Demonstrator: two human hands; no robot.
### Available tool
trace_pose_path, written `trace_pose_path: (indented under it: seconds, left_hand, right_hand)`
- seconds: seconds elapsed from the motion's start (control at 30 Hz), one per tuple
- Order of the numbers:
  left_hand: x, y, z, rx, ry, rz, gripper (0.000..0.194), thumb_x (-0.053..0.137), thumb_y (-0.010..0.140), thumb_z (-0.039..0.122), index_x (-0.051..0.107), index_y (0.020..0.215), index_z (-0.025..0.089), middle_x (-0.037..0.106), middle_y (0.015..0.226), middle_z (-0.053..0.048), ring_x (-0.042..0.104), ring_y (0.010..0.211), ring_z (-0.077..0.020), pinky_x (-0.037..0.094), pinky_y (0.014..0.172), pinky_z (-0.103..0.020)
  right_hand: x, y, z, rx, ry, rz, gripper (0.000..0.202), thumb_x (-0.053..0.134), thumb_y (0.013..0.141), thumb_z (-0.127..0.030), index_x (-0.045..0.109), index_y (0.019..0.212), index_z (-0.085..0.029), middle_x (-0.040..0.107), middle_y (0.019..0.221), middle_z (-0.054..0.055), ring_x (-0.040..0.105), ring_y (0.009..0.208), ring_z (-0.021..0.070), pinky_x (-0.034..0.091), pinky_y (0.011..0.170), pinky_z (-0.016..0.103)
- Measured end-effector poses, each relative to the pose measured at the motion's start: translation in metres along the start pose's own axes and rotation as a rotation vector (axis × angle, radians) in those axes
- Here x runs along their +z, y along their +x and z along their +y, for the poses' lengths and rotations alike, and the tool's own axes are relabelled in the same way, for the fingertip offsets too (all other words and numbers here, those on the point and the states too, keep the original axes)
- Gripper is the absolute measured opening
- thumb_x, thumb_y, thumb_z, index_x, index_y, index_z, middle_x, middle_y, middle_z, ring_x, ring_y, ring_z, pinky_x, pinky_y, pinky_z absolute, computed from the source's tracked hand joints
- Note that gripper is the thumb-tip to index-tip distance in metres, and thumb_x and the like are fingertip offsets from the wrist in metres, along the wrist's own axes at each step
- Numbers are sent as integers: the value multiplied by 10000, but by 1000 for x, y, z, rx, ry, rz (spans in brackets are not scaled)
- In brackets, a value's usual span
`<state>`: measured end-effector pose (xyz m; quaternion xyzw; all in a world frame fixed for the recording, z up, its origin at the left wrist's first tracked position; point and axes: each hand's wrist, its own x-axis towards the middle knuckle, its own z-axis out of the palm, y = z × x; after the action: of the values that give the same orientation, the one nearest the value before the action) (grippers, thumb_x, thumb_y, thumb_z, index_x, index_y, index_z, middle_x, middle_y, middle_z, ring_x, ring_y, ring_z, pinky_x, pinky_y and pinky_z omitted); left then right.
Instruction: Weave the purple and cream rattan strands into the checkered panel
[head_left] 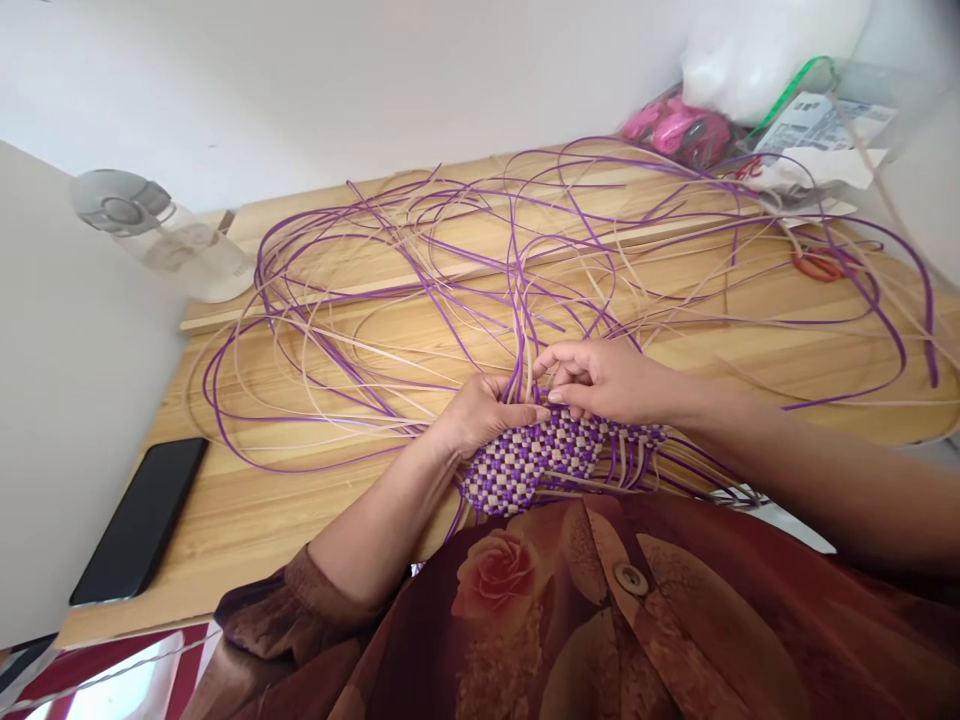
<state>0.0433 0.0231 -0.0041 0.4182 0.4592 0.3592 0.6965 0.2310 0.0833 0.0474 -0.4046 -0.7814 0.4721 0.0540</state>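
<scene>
A woven piece [517, 455] in a purple and beige check lies close against my shirt at the table's near edge. My left hand [484, 412] is closed on its upper edge, thumb on top of the weave. Just to the right, my right hand [592, 380] has its thumb and fingertips drawn together at the same edge, by the upright strands; whatever is between them is too small to make out. Loose purple and beige strands [519, 300] run up between the hands and fan out over the table. More strands hang from the piece's lower right side.
A black phone [140, 522] lies at the left edge of the wooden table [247, 500]. A clear bottle with a grey lid [120, 203] stands back left. Orange-handled scissors [823, 264] lie at right among strands. Behind them are a pink bagged item [686, 130] and papers [821, 125].
</scene>
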Motion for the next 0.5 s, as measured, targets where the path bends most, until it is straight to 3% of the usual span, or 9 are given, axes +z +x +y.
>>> trace_pose_path:
  seconds: [0.13,0.27,0.43,0.5]
  left_hand:
    - [-1,1,-1,14,-12,-21,296,824,609,301,695,793,108,634,696,1,522,594,-86,368,619,-236]
    - [-2,1,-2,21,17,-8,302,831,600,327,681,741,105,605,650,14,490,571,-76,342,595,-230]
    - [-3,0,-1,-8,-2,-33,320,820,613,331,704,816,112,630,700,0,506,591,-83,352,602,-233]
    - [-3,1,-2,-8,1,-31,318,813,619,327,707,831,115,637,713,-2,520,603,-88,361,611,-233]
  right_hand:
    - [-7,3,-3,-12,-120,-81,340,567,785,-192,640,1117,-187,646,682,-19,570,559,91,397,545,202]
    - [-15,6,-4,69,0,-189,369,584,781,-239,633,1138,-159,637,693,-3,589,558,106,445,553,216]
    - [-9,5,-7,19,97,-137,272,581,770,-227,618,1030,-159,661,766,13,626,628,120,468,582,221]
    - [-1,2,-9,-15,28,-74,222,572,782,-231,620,987,-162,661,741,11,620,630,122,456,595,229]
